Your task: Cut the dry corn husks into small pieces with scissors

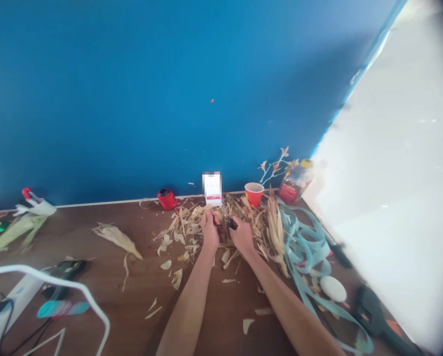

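Note:
Over a pile of dry corn husk scraps (186,225), my two hands work close together. My right hand (241,235) is closed round the black handles of a pair of scissors (231,226), whose blades point up and away from me. My left hand (210,231) is just left of them, fingers pinched together; what they hold, if anything, is too small to make out. A phone (212,189) with a lit screen leans against the wall behind my hands. Whole dry husks lie to the right (275,222) and the left (119,239) of the pile.
A red paper cup (254,194) and a red round container (167,199) stand at the back. Teal ribbon (305,237) lies coiled on the right, near a white oval object (333,289) and a black glue gun (373,311). A power strip (19,301) and white cable (91,294) occupy the left.

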A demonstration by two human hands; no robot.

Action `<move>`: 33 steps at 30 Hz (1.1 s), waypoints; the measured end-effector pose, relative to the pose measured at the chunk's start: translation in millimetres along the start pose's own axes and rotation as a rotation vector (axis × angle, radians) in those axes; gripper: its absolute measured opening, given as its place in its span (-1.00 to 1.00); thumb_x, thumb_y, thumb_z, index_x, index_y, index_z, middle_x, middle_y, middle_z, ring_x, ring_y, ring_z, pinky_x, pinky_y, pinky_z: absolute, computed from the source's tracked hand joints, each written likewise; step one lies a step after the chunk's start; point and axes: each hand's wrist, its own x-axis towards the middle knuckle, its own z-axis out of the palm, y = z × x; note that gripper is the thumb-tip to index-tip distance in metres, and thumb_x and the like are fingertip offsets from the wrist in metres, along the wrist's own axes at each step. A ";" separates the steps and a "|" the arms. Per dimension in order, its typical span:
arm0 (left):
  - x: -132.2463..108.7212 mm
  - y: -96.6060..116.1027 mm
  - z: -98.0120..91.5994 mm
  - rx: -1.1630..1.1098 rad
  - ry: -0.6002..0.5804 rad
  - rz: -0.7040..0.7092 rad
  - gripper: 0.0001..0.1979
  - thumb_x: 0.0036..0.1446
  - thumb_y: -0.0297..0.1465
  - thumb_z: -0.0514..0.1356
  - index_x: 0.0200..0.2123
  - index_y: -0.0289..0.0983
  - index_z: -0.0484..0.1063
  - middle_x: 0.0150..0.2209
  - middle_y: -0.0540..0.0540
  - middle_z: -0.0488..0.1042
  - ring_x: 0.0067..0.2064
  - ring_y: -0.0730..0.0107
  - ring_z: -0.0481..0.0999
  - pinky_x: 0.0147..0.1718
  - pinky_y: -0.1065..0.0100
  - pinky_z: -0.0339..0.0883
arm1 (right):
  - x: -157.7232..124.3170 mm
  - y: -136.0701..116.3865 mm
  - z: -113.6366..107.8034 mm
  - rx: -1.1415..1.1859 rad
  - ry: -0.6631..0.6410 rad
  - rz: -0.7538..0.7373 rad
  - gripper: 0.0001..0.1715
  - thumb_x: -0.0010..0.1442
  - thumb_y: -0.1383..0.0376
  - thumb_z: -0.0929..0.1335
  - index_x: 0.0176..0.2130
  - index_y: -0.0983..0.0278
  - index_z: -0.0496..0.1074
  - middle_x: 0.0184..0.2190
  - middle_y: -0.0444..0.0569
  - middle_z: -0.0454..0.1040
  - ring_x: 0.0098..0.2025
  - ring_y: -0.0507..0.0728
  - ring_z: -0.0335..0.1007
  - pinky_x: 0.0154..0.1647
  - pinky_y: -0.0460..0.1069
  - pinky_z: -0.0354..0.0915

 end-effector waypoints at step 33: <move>2.0 -5.7 -3.0 0.103 0.040 -0.033 -0.58 0.09 -0.11 0.17 -0.14 -0.31 0.47 -0.44 -0.05 0.43 -0.46 0.52 0.35 -0.43 0.45 0.26 | 0.5 -5.3 -3.1 -0.001 -0.018 0.013 -0.64 0.06 0.38 0.28 -0.14 0.20 0.49 -0.24 -0.07 0.57 -0.22 0.13 0.48 -0.18 -0.06 0.32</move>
